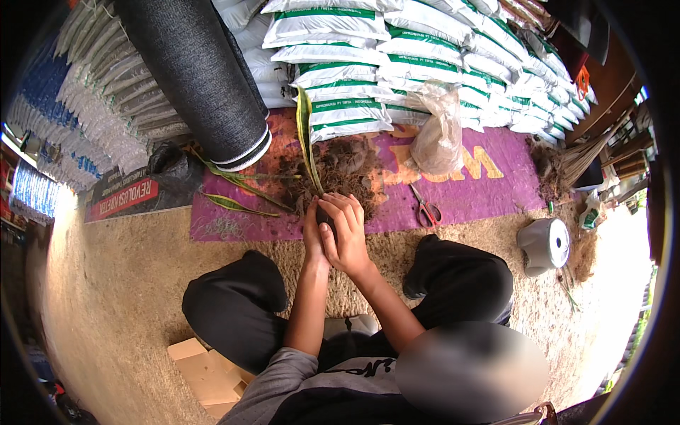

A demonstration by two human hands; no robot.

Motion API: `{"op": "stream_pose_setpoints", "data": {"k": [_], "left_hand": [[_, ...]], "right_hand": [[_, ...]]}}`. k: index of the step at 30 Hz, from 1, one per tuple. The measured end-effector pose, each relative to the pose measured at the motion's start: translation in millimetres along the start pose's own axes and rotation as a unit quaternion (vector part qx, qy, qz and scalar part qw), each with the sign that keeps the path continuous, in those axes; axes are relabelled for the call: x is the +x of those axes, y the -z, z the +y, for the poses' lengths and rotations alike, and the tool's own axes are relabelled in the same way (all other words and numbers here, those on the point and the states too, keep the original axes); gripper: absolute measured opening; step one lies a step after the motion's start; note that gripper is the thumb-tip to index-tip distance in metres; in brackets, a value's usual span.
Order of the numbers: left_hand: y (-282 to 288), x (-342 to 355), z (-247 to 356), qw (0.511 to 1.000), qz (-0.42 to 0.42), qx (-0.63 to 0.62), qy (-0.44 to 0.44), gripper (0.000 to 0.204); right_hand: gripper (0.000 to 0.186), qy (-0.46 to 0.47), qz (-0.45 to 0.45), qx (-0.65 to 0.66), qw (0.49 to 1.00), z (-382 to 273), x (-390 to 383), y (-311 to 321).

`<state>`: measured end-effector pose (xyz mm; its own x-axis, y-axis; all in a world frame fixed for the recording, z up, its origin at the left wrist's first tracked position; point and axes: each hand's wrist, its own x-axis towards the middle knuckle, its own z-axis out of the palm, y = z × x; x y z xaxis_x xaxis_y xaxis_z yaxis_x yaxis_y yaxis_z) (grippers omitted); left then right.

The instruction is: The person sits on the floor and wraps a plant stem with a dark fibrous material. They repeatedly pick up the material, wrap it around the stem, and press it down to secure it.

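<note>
My left hand [314, 232] and my right hand [345, 232] are cupped together, fingers wrapped round the dark root ball at the base of a snake plant [305, 138]. Its tall yellow-edged leaf rises upright above my fingers. Most of the root ball is hidden by my hands. Just beyond them lies a heap of loose brown soil [347, 157] on a purple banner [489, 202]. Several loose snake plant leaves [239, 205] lie to the left of the soil. Red-handled scissors [428, 212] rest on the banner to the right.
A clear plastic bag [437, 138] stands behind the scissors. Stacked white-and-green sacks [340, 53] line the back, with a black mesh roll [195, 78] leaning at left. On the floor are a silvery roll [544, 246] at right and flattened cardboard [205, 372] at lower left.
</note>
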<state>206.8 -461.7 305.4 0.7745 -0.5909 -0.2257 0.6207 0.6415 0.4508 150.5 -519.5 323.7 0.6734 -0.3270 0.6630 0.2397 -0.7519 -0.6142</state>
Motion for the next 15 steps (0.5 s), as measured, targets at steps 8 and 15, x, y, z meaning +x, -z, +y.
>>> {"op": "stream_pose_setpoints", "data": {"k": [8, 15], "left_hand": [[7.6, 8.4, -5.0, 0.955, 0.067, 0.262, -0.123, 0.046], [12.1, 7.0, -17.8, 0.983, -0.038, 0.147, -0.099, 0.051]], "right_hand": [[0.032, -0.096, 0.061, 0.049, 0.992, 10.6, 3.1, -4.2], [0.018, -0.101, 0.144, 0.135, 0.975, 5.9, 0.1, -10.0]]}}
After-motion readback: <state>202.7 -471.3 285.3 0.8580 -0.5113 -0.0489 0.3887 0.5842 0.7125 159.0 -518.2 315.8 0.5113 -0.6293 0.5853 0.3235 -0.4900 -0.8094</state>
